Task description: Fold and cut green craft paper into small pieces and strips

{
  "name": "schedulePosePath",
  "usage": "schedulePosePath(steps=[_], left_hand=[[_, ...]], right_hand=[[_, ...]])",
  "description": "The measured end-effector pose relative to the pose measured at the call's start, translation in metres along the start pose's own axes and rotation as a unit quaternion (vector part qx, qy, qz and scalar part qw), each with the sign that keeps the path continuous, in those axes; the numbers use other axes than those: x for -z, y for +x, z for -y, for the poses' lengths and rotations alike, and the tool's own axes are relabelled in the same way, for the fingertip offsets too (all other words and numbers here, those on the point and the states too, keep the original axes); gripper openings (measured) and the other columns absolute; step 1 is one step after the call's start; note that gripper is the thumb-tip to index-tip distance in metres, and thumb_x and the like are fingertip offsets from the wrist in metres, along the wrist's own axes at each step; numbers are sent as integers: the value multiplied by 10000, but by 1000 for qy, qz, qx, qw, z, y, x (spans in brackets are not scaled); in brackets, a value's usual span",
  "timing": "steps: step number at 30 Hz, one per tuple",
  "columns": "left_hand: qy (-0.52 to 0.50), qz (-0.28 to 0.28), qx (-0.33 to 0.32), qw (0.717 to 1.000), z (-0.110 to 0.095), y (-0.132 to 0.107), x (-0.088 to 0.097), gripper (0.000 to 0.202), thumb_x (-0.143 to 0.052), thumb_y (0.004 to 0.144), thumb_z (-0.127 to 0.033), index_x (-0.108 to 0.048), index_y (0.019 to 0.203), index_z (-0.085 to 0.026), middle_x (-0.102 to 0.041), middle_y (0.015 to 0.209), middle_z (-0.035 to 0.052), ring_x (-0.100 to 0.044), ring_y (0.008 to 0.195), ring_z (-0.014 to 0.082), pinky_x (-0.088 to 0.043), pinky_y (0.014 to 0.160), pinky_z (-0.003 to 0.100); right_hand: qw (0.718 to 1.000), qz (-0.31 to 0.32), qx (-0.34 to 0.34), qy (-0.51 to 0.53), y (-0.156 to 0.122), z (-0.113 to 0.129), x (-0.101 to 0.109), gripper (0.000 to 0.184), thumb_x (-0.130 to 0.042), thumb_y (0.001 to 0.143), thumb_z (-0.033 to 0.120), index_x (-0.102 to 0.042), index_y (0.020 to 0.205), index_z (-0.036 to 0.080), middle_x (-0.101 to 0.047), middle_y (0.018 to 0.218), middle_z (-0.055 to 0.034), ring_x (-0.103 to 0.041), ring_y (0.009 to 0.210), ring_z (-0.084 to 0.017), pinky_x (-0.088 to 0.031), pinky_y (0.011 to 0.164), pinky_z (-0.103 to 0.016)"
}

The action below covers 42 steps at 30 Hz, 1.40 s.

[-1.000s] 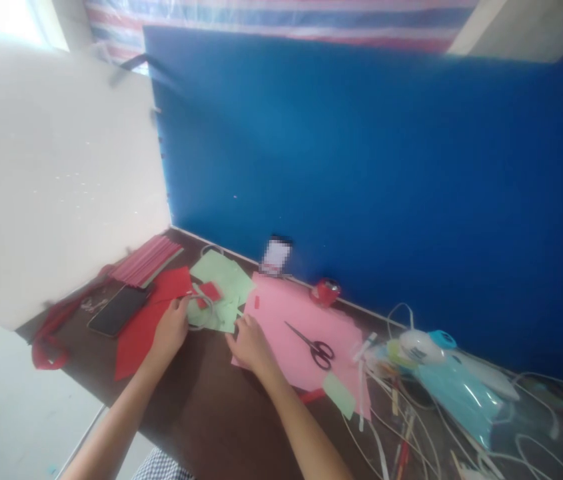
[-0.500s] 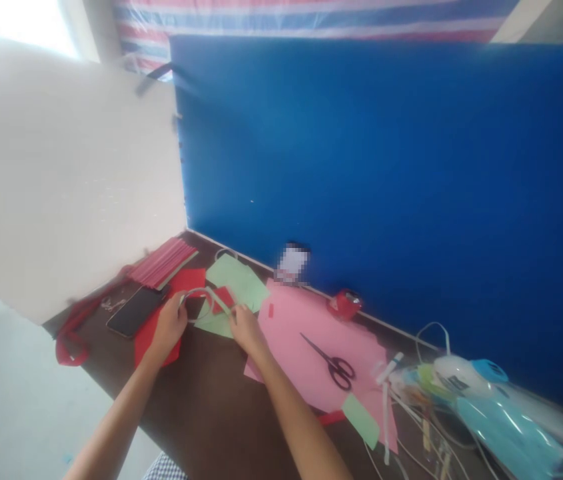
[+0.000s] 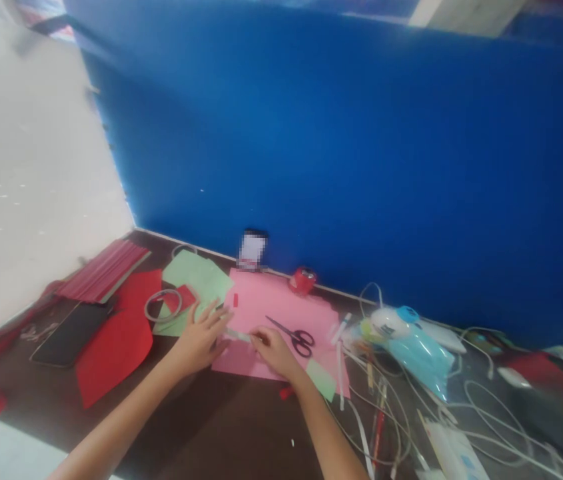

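Observation:
My left hand [image 3: 202, 338] rests at the near left edge of a pink paper sheet [image 3: 281, 313], fingers spread flat. My right hand [image 3: 275, 349] lies on the same sheet, fingers pinched on a thin pale strip [image 3: 238, 335] that runs between both hands. Black-handled scissors [image 3: 297, 336] lie on the pink sheet just right of my right hand. A pale paper ring [image 3: 162, 305] sits on green paper [image 3: 200, 275] to the left, with a small red scrap [image 3: 184, 297] beside it.
Red paper [image 3: 114, 343], a dark phone [image 3: 72, 325] and a red striped stack [image 3: 104, 270] lie at the left. A red tape roll [image 3: 303, 280] stands by the blue wall [image 3: 341, 160]. White strips, cables and a blue plastic bag [image 3: 424, 353] clutter the right.
Both hands moved right from the green paper and the ring onto the pink sheet. The ring now lies free on the green paper. The camera view has swung.

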State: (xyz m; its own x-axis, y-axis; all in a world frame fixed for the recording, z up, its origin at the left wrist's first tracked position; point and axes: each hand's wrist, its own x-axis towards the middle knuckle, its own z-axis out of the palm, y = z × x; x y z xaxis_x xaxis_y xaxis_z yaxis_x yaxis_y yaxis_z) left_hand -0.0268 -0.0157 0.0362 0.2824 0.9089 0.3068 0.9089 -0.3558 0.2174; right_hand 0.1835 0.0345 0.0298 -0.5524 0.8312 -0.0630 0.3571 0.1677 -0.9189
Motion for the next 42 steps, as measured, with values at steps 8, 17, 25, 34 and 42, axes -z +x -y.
schedulePosePath(steps=[8,17,25,34,42], left_hand=[[-30,146,-25,988,-18,28,-34,243,-391,804,-95,-540,969,-191,-569,890,64,-563,787,184,-433,679,285],[23,82,-11,996,1,58,-59,415,-347,787,-43,-479,1147,-200,-467,1223,96,-479,914,219,-399,812,359],[78,100,14,992,42,32,-50,460,-317,763,-15,-480,1175,-135,-470,1251,131,-493,871,237,-377,806,372],[47,25,24,998,31,30,-43,433,-356,747,-7,-514,1135,-115,-439,1285,155,-489,1020,259,-335,906,401],[-2,15,30,999,11,33,-64,322,-417,819,-190,-524,1121,-158,-503,1209,130,-500,1013,249,-361,912,404]], right_hand=[[982,-149,-10,-114,-29,-24,23,255,-392,823,308,-574,916,156,-613,830,-59,-573,781,-170,-473,715,-311],[870,-159,16,-467,-64,-70,43,464,-393,831,274,-384,1282,165,-416,1323,-96,-337,1233,-227,-277,1015,-422],[852,-169,-4,-495,-92,-86,60,452,-331,852,278,-382,1288,170,-413,1329,-82,-318,1247,-226,-291,1000,-413],[878,-215,-13,-426,-95,-33,24,197,-397,817,265,-574,863,192,-564,932,-85,-481,932,-224,-369,836,-376],[921,-132,9,-367,-58,-12,-48,83,-454,716,134,-499,762,186,-526,873,-62,-464,844,-207,-398,730,-338]])
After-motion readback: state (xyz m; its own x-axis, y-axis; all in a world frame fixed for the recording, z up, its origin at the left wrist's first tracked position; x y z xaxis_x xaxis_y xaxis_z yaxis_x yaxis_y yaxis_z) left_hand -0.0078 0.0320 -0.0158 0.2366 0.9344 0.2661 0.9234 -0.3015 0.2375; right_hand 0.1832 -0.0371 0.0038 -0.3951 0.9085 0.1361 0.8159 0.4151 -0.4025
